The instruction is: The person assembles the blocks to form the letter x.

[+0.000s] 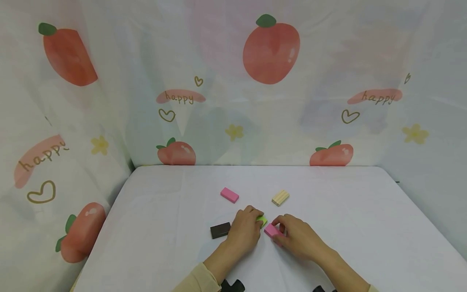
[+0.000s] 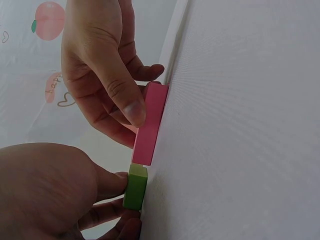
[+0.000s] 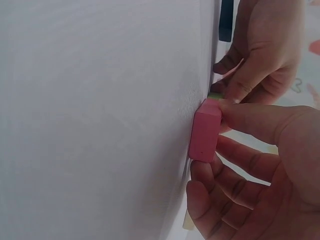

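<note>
My left hand (image 1: 246, 229) pinches a green block (image 2: 135, 187) between thumb and fingers, down at the white tabletop. Its counterpart, my right hand (image 1: 300, 237), grips a pink block (image 3: 205, 135) by its sides. In the left wrist view, one end of this pink block comes right up to the green block; whether they touch I cannot tell. A black block (image 1: 219, 230) lies just left of my left hand. Fingers cover much of the green block in the head view.
Beyond the hands lie a second pink block (image 1: 230, 195) and a pale yellow ribbed block (image 1: 280, 198). The white table (image 1: 153, 227) reaches back to a fruit-printed curtain (image 1: 219, 61). Black gear (image 1: 233, 286) shows at the bottom edge.
</note>
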### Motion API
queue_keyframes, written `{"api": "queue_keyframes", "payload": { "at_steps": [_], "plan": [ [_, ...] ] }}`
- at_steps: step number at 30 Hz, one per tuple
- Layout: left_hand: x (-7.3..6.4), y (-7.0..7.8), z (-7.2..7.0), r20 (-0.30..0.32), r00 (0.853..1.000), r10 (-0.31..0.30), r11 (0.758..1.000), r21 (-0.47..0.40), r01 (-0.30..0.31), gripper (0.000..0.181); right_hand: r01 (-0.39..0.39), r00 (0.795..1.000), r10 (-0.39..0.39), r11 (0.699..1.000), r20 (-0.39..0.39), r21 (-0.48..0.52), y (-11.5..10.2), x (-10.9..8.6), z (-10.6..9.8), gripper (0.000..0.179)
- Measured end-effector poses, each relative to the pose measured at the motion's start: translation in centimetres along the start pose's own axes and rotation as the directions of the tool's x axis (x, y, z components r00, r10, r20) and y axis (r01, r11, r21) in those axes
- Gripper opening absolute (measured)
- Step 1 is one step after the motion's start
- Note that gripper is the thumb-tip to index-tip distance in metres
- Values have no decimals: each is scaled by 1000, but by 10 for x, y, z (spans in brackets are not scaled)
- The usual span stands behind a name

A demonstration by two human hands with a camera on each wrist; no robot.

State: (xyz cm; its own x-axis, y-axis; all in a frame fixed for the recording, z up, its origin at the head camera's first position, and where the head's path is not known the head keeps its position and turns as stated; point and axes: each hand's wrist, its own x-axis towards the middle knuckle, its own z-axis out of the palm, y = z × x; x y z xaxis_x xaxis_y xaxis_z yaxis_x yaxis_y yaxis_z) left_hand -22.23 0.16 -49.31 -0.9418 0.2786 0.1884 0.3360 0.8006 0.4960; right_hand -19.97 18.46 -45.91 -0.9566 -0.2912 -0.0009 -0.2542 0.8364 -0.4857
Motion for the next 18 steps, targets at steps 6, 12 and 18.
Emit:
{"api": "queue_keyframes", "payload": {
  "at_steps": [6, 12, 18],
  "plan": [
    [0, 0, 0, -6, 1000, 5, 1000, -4, -5, 24, -18, 1000, 18, 1000, 6, 6, -1, 1, 0, 26],
    [0, -2, 1, -14, 1000, 14, 1000, -1, -14, 24, -9, 1000, 9, 1000, 0, 2, -2, 2, 0, 26],
    [0, -1, 1, -20, 1000, 22, 1000, -3, -22, 24, -12, 1000, 12, 1000, 3, 0, -2, 4, 0, 26]
  ]
}}
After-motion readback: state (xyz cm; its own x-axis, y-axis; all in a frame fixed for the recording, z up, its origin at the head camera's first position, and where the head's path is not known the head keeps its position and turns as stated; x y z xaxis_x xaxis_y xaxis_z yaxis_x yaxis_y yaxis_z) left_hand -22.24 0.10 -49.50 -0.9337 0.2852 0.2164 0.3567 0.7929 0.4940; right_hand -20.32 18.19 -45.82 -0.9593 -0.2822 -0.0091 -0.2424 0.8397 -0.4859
